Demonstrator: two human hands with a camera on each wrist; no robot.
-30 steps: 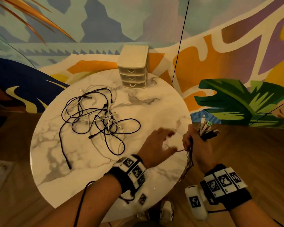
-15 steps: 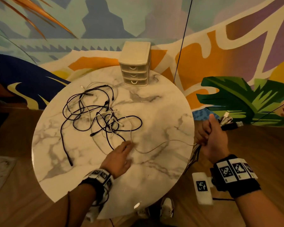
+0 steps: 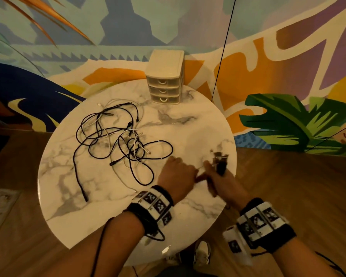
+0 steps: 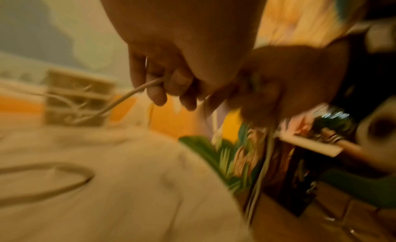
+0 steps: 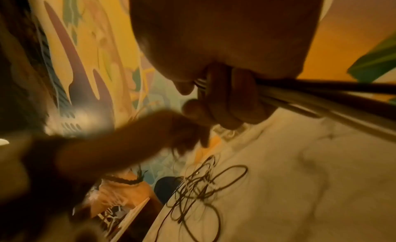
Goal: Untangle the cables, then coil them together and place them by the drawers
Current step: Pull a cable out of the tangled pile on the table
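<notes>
A tangle of black and white cables (image 3: 126, 144) lies on the left half of the round marble table (image 3: 198, 124). The small cream drawers (image 3: 165, 80) stand at the table's far edge. My right hand (image 3: 215, 176) grips a bundle of cables (image 5: 321, 96) near the table's right edge, with blurred plug ends (image 3: 220, 159) sticking up out of the fist. My left hand (image 3: 178, 171) sits right against it. In the left wrist view its fingers (image 4: 158, 91) pinch a thin white cable (image 4: 128, 96) that runs off toward the tangle (image 5: 199, 186).
A thin black cord (image 3: 223, 47) hangs down in front of the painted wall behind the table. Wooden floor (image 3: 298, 186) surrounds the table, and a shoe (image 3: 203, 254) shows below its near edge. A long black cable end (image 3: 78, 176) trails toward the table's left front.
My left hand has come back from the tangle to my right hand, bringing the white cable. My right hand has moved left, from beyond the table's edge to over it.
</notes>
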